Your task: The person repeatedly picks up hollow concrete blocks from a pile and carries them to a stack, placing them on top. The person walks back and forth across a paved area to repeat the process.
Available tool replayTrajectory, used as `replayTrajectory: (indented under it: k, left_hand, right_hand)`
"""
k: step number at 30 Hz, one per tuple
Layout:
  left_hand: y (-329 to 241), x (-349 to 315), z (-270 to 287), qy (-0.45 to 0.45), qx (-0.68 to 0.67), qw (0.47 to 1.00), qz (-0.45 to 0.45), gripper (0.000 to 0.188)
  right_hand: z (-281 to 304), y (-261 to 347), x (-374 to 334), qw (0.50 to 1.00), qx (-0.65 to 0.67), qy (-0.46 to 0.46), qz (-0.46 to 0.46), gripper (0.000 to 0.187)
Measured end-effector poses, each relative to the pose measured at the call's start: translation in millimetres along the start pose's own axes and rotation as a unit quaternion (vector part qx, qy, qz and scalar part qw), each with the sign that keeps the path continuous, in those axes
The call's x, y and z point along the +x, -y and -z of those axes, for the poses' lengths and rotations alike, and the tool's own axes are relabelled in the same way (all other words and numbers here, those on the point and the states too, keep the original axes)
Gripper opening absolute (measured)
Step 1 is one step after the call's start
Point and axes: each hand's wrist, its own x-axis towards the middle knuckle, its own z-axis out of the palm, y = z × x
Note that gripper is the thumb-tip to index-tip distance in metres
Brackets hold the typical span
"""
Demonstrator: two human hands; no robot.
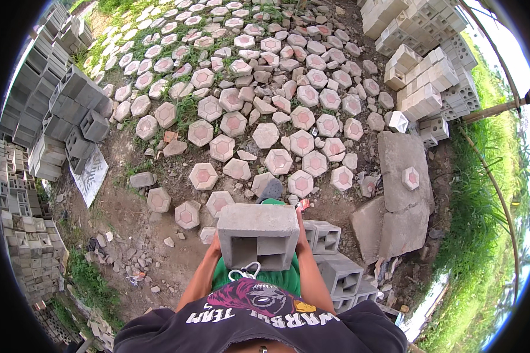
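Observation:
A grey hollow concrete block [258, 220] is held up in front of my body, its open cells turned toward me. My left hand [215, 244] grips its left side and my right hand [302, 236] its right side. The block hides most of the fingers of both hands. Just right of my right hand, several more hollow blocks [340, 274] stand stacked on the ground. Beyond the held block shows the tip of a grey shoe or sock [271, 191].
Hexagonal pavers [278, 162] with pinkish centres cover the ground ahead among rubble and grass. Tall block stacks rise at the left [70, 112] and far right [421, 76]. A cracked concrete slab [403, 170] lies to the right, beside green grass [483, 194]. Loose stones [169, 242] lie near left.

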Motion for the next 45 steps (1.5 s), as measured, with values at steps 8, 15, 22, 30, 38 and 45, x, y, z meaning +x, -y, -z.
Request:
replayTrajectory:
  k: [8, 15, 22, 30, 38, 45]
  left_hand:
    - [-106, 125, -110, -0.015, 0.088, 0.993, -0.076, 0.060]
    - [-193, 208, -175, 0.056, 0.045, 0.993, -0.090, 0.061]
    - [-234, 264, -216, 0.033, 0.038, 0.991, -0.127, 0.061]
    - [-322, 320, -297, -0.013, 0.109, 0.989, -0.100, 0.063]
    - [-418, 458, -324, 0.048, 0.172, 0.979, -0.099, 0.072]
    - [-489, 527, -324, 0.037, 0.161, 0.977, -0.138, 0.074]
  right_hand:
    - [13, 138, 67, 0.996, 0.068, 0.033, 0.047, 0.074]
    - [24, 248, 139, 0.986, 0.133, 0.088, 0.048, 0.068]
    - [20, 324, 180, 0.989, 0.115, 0.070, 0.066, 0.069]
    - [-6, 415, 232, 0.994, 0.059, -0.010, 0.089, 0.070]
    - [-22, 498, 334, 0.993, 0.064, -0.015, 0.101, 0.069]
    - [-62, 563, 399, 0.993, 0.069, -0.008, 0.100, 0.069]
